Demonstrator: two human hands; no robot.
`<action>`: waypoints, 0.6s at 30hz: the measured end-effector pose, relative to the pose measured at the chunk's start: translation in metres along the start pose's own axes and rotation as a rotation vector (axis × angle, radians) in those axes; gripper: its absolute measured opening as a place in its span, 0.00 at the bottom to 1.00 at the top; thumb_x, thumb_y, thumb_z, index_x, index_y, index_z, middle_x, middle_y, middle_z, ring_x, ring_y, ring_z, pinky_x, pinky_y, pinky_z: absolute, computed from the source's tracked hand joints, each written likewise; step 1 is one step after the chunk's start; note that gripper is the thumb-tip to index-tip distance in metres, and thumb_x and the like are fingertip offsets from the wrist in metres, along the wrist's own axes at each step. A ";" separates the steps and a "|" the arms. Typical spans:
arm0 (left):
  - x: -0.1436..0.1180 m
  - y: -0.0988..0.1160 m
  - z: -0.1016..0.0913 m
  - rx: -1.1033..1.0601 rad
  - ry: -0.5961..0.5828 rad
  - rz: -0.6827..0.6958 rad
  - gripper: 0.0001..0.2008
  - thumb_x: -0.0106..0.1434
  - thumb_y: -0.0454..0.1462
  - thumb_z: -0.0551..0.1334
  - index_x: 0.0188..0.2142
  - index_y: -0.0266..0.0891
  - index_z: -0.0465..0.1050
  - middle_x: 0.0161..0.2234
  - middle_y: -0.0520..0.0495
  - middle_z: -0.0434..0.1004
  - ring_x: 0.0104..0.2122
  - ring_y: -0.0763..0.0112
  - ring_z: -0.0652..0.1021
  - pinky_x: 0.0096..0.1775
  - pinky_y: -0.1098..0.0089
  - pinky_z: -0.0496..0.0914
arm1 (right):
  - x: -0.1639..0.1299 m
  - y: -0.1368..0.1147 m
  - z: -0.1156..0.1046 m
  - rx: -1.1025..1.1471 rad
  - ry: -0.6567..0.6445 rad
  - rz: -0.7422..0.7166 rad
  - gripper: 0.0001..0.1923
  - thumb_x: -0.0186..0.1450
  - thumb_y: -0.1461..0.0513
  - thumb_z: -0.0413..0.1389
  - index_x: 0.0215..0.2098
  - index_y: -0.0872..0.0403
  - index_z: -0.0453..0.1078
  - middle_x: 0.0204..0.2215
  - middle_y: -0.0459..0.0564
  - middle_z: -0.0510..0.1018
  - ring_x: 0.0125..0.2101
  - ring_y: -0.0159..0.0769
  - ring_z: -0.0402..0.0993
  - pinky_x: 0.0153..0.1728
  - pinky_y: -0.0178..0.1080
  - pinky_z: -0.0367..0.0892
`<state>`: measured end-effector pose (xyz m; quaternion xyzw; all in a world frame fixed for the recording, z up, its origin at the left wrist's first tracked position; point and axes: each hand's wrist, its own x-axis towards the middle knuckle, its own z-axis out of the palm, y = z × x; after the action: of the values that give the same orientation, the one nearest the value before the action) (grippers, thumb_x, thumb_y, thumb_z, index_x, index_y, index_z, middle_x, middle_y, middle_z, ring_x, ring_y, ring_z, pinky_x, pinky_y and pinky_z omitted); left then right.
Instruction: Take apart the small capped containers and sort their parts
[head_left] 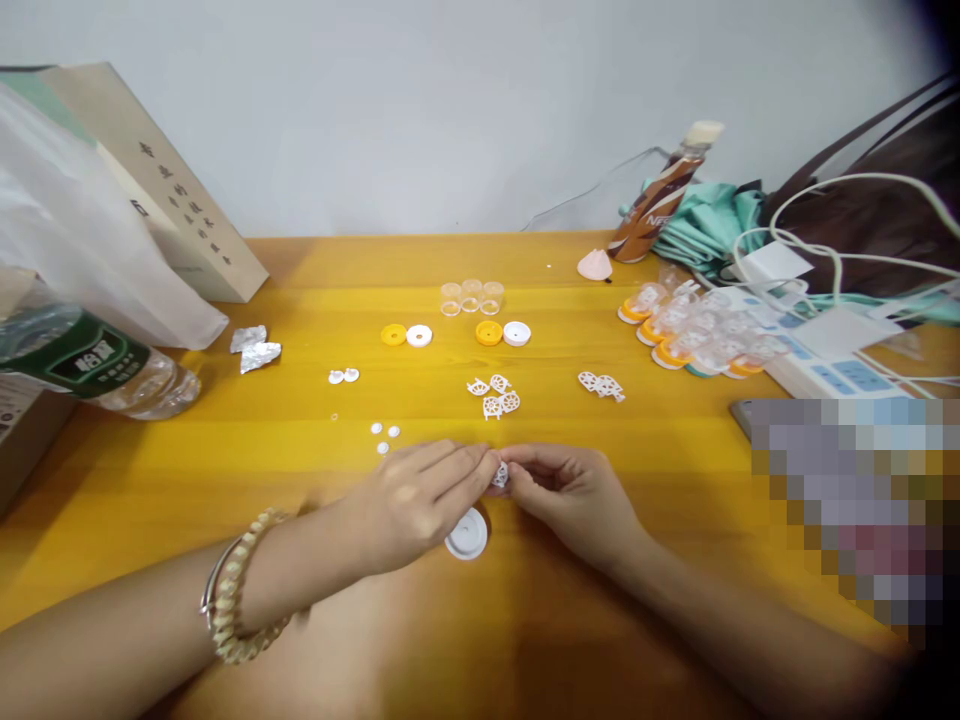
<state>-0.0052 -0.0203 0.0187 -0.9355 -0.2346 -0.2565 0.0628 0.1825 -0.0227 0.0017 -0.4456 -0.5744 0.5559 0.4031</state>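
Between the fingertips of both hands is a small white openwork plastic part (500, 475), partly hidden by the fingers. My left hand (420, 500) comes in from the left, palm down, fingers closed on one side of it. From the other side my right hand (585, 495) pinches it with thumb and fingers. Just below lies a round white disc (466, 535), its left edge covered by my left hand. Several similar white openwork parts (501, 403) rest beyond the fingers, and more openwork parts (600, 385) lie further right. Small white round pieces (383, 448) sit near my left knuckles.
Clear plastic cups (471, 297), yellow rings (393, 335) and white rings (517, 333) stand in rows farther back. Assembled clear-topped pieces (675, 340) cluster at right beside a power strip (825, 365). A water bottle (97, 360), foil scraps (256, 352) and a brown drink bottle (660, 205) flank the table.
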 end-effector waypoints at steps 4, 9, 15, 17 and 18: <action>-0.005 -0.001 0.004 -0.090 0.020 -0.079 0.14 0.64 0.29 0.55 0.49 0.32 0.65 0.33 0.44 0.76 0.32 0.68 0.76 0.32 0.69 0.73 | 0.001 -0.002 0.000 0.001 -0.017 -0.003 0.08 0.57 0.60 0.56 0.30 0.52 0.77 0.25 0.45 0.81 0.28 0.35 0.77 0.33 0.37 0.73; -0.004 -0.003 0.008 -0.296 0.103 -0.177 0.14 0.63 0.29 0.57 0.49 0.36 0.66 0.37 0.44 0.76 0.35 0.70 0.76 0.36 0.70 0.72 | 0.004 -0.005 -0.003 0.056 -0.036 0.045 0.08 0.57 0.58 0.57 0.28 0.53 0.76 0.24 0.44 0.80 0.27 0.33 0.77 0.34 0.35 0.72; 0.007 -0.005 0.004 -0.738 0.074 -0.488 0.08 0.61 0.32 0.60 0.41 0.37 0.72 0.39 0.46 0.77 0.38 0.72 0.77 0.42 0.72 0.72 | 0.005 -0.002 -0.005 0.107 -0.035 0.058 0.07 0.57 0.58 0.58 0.31 0.54 0.71 0.24 0.45 0.78 0.26 0.30 0.76 0.32 0.34 0.72; 0.008 -0.006 0.005 -0.832 0.096 -0.590 0.08 0.59 0.32 0.61 0.40 0.35 0.73 0.38 0.45 0.77 0.38 0.72 0.77 0.43 0.73 0.72 | 0.004 0.000 -0.005 0.067 -0.033 -0.046 0.07 0.58 0.61 0.58 0.35 0.53 0.68 0.26 0.45 0.78 0.28 0.30 0.76 0.33 0.34 0.71; 0.009 -0.006 0.005 -0.881 0.109 -0.637 0.08 0.59 0.32 0.62 0.39 0.34 0.73 0.38 0.45 0.77 0.37 0.72 0.77 0.42 0.73 0.72 | 0.004 0.001 -0.005 0.021 -0.025 -0.120 0.08 0.58 0.62 0.58 0.37 0.52 0.68 0.29 0.45 0.78 0.30 0.31 0.76 0.35 0.34 0.71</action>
<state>0.0009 -0.0102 0.0186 -0.7414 -0.3732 -0.3848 -0.4036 0.1865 -0.0176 0.0013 -0.3990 -0.5994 0.5422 0.4332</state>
